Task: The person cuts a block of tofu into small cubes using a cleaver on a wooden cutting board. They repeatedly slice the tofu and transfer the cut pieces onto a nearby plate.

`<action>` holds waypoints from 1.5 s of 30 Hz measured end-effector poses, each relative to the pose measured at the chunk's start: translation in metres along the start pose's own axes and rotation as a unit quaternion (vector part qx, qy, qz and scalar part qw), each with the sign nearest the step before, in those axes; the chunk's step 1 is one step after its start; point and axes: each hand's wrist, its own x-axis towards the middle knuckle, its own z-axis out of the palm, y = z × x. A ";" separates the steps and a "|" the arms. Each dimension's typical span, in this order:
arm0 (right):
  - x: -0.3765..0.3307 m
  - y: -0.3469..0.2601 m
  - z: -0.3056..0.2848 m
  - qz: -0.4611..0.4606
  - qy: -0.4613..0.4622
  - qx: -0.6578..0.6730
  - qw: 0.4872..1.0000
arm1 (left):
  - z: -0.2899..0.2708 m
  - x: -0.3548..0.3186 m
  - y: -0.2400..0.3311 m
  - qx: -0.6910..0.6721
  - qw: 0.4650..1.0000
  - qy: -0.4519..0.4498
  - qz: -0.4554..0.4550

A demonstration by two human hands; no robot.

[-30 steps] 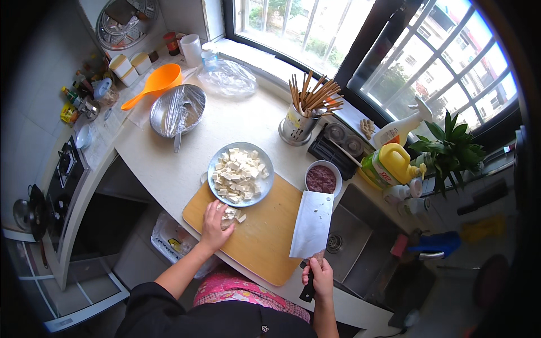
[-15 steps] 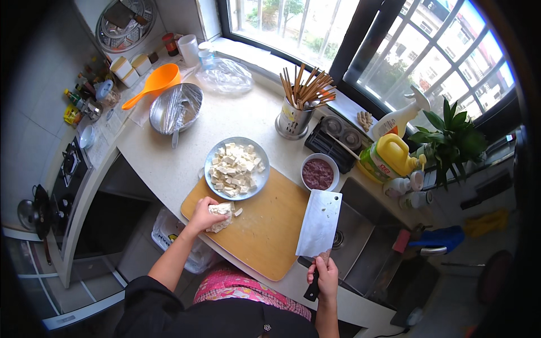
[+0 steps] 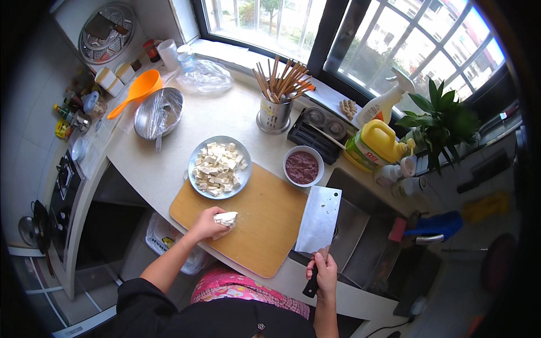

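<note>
My left hand (image 3: 208,224) is closed round a white lump that looks like tofu (image 3: 226,218), low over the left part of a wooden cutting board (image 3: 265,225). The fingers hide part of the lump. Just beyond it, a pale blue plate (image 3: 246,179) heaped with white tofu cubes (image 3: 217,169) overlaps the board's far left corner. In my right hand (image 3: 323,275) is a cleaver (image 3: 319,219), gripped by its black handle. Its broad blade points away from me, over the board's right edge and the sink, with small white bits stuck on it.
A white bowl of dark reddish minced meat (image 3: 302,168) stands beyond the board. The steel sink (image 3: 360,242) lies right. Chopsticks in a metal holder (image 3: 274,115), a yellow jug (image 3: 369,146) and a spray bottle (image 3: 386,101) line the back. A film-covered metal bowl (image 3: 159,112) and orange ladle (image 3: 141,87) are left.
My left hand has turned and shifted slightly, and less of the white lump shows. The loose white piece beside it no longer shows on the board. The view has shifted; the cleaver stays held.
</note>
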 end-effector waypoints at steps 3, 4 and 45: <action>-0.002 0.000 -0.002 0.003 0.011 0.002 1.000 | 0.023 0.022 0.013 -0.169 0.980 -0.097 -0.039; -0.002 0.000 -0.003 0.006 0.018 0.003 1.000 | 0.035 0.029 0.027 -0.188 0.973 -0.120 -0.054; -0.013 0.033 0.052 -0.122 -0.028 -0.438 0.890 | 0.062 0.015 0.019 0.146 0.901 0.000 0.408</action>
